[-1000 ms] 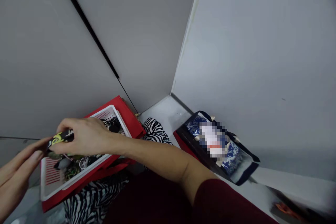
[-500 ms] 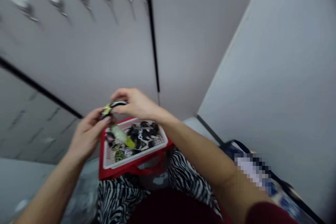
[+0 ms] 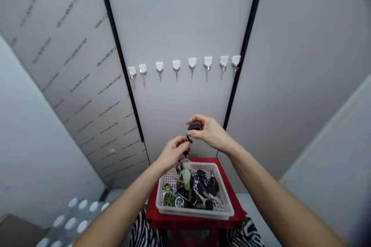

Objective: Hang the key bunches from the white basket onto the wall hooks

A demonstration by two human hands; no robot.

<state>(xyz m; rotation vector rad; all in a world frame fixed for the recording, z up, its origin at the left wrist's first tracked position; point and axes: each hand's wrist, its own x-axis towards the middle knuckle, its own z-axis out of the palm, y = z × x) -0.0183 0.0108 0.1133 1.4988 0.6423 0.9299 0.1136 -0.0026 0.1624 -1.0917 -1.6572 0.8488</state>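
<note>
My right hand [image 3: 213,133] pinches a black key fob [image 3: 193,127] between thumb and fingers above the basket. Close below and to the left, my left hand [image 3: 172,155] has its fingers closed on the dark lower part of the same key set. A pale green and yellow charm [image 3: 186,175] hangs beneath my left fingers, over the contents. The white perforated plastic basket [image 3: 197,213] holds several keys with black heads, metal rings and green-and-gold round pieces [image 3: 169,199]. Where the charm joins the key set is partly hidden by my fingers.
Several white hooks [image 3: 176,65] are fixed in a row on the grey panel ahead, between two black strips. The basket rests on a red surface [image 3: 236,204] at my knees. Bottles with white caps [image 3: 71,222] stand at lower left, near a brown box [image 3: 20,231].
The view has swung left, bringing the hook row and basket to the centre. Both hands still hold the key set; the black fob now shows clearly in my right fingers.
</note>
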